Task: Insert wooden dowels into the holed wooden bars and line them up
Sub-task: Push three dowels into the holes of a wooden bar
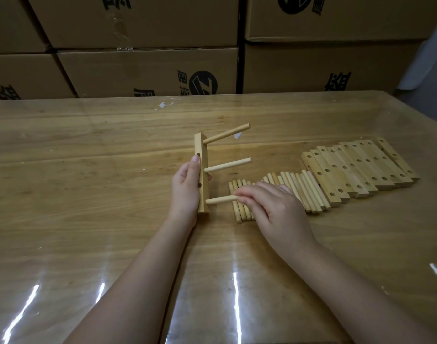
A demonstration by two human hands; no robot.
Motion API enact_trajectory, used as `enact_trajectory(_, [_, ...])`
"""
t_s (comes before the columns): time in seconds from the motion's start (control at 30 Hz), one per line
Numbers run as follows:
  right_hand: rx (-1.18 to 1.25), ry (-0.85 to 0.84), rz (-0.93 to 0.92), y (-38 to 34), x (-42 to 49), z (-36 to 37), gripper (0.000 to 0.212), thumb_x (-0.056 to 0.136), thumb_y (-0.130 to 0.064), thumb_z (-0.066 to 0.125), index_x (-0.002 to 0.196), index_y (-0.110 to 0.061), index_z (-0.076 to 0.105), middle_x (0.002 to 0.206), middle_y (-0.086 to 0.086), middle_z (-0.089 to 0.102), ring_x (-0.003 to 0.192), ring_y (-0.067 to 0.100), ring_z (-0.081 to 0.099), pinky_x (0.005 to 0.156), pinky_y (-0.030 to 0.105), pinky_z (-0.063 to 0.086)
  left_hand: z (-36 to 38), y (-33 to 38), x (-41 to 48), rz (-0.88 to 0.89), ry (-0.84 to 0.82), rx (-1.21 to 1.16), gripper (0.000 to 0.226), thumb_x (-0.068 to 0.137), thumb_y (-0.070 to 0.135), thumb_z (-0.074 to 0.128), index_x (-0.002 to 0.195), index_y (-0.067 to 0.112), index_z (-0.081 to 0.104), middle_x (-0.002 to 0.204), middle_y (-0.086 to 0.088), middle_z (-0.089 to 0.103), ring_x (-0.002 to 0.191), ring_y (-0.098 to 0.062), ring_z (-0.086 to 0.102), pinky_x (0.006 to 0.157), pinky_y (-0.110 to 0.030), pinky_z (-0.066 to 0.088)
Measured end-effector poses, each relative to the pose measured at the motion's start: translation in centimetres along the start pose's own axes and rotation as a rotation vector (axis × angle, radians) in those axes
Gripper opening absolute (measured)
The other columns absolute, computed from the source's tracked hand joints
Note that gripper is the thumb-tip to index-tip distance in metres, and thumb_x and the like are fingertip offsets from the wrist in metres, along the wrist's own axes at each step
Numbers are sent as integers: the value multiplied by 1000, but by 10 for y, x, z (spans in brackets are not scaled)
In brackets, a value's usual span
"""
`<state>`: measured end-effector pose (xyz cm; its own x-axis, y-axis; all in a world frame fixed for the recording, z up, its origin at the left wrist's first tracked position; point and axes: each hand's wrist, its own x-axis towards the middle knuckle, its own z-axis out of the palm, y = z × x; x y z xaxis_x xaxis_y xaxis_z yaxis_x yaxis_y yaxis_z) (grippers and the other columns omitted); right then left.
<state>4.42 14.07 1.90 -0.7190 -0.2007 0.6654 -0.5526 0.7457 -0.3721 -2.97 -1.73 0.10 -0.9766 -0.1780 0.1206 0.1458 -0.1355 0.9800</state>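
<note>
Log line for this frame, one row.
left hand: holds bar on edge | right hand: pinches nearest dowel at bar | other dowels: seated | loose dowels, spare bars: on table

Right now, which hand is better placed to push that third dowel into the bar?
Right: the right hand pinches that dowel at the bar, while the left hand grips the bar to steady it.

We see a glossy wooden counter. A row of loose dowels lies beside overlapping holed bars toward its right edge, with white scraps near the far edge.
</note>
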Motion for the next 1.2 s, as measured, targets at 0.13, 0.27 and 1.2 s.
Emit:
enact_trajectory(0.13, [3,-6,8,0,-1,1,25,91,-27,49,93,-15,70,84,-7,69,79,8,62,71,27,45,0,0,-1,2,-13,-2,41,100,31,45,66,15,60,47,10,55,43,0,48,45,-15,39])
enact_trajectory(0.27, [20,-11,21,0,-3,3,24,90,-27,50,94,-15,70,84,-8,68,79,4,61,71,23,43,0,0,-1,8,-25,-8,41,101,29,44,67,13,59,46,11,54,43,1,48,44,-14,38])
enact_trajectory(1.2, [325,52,148,9,-3,7,26,91,-29,47,98,-12,66,72,-11,63,71,1,61,66,18,49,1,0,0,-29,-20,37,42,101,31,42,67,14,59,47,9,54,45,-4,47,51,-25,37])
